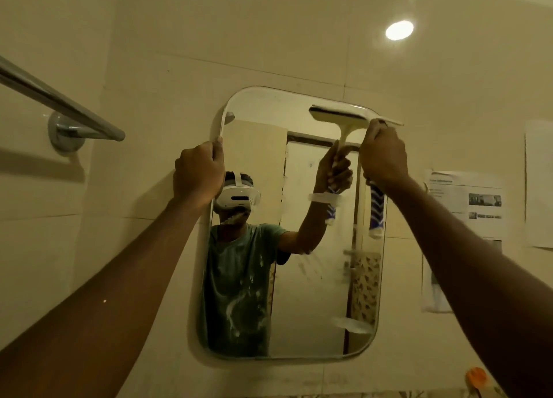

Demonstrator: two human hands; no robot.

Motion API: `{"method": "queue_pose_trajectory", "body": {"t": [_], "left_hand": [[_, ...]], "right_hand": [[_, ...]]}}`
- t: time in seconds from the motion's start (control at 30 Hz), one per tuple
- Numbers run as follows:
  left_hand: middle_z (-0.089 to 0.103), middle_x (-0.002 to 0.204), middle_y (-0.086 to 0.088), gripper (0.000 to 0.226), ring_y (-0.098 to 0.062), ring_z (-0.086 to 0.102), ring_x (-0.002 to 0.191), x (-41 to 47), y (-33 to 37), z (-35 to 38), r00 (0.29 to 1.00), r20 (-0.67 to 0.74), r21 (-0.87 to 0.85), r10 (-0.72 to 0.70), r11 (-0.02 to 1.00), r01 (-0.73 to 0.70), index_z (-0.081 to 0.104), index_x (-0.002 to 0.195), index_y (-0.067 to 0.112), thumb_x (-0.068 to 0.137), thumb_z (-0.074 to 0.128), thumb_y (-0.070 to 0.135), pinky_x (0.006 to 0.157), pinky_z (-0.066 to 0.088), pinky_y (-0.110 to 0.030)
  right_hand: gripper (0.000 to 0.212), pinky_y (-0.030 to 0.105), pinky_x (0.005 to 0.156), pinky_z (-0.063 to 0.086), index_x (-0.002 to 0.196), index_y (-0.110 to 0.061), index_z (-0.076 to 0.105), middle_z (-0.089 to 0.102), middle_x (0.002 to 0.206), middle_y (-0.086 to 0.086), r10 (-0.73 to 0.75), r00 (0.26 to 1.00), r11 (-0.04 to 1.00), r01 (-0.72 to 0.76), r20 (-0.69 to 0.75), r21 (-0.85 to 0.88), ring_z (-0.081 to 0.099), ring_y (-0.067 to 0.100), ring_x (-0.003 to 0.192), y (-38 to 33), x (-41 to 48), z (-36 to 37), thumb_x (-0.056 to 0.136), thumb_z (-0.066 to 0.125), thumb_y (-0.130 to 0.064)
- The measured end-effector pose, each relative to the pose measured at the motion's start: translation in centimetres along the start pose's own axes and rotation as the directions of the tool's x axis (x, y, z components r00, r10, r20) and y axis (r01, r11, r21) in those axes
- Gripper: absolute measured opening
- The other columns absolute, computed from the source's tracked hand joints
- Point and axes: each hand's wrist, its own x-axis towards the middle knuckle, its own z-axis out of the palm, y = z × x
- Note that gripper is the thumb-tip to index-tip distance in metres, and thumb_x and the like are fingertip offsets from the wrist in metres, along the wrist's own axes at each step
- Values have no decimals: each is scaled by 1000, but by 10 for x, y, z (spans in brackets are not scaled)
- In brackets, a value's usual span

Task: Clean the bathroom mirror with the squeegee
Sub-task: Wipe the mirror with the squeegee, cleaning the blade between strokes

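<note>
Bathroom | squeegee (376, 210) blade at the mirror (299, 307) top right corner, right hand (384, 158) clamped round its handle | left hand (199, 173) gripping the mirror's left edge | step: stroke starting, smears below | next: likely a firm, even downward pull

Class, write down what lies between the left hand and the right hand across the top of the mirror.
Head view: only mirror glass lies between the left hand, gripping its edge, and the right hand; it reflects the squeegee.

Both my arms reach up. My left hand (199, 170) grips the mirror (299, 293) edge; my right hand (384, 158), slightly higher, grips the squeegee (376, 209).
</note>
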Motion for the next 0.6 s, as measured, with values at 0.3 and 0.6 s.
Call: {"method": "queue_pose_trajectory", "body": {"t": [0.3, 0.6], "left_hand": [[58, 67, -6, 52, -19, 52, 58, -4, 2, 2, 999, -46, -1, -3, 1000, 3, 64, 84, 4, 104, 29, 38, 54, 36, -26], [51, 61, -5, 56, -22, 49, 54, -10, 0, 2, 998, -61, 76, -16, 997, 20, 61, 75, 6, 103, 27, 41, 46, 26, -20]], "right_hand": [[46, 32, 49, 48, 77, -16, 53, 57, 62, 5, 116, 985, 993, -118, 129, 11, 56, 19, 52, 73, -149, 14, 103, 25, -42], [47, 31, 49, 49, 71, -17, 50, 54, 61, 3, 16, 996, 997, -22, 84, 74, 52, 16, 49, 31, -66, -7, 105, 27, -39]]}}
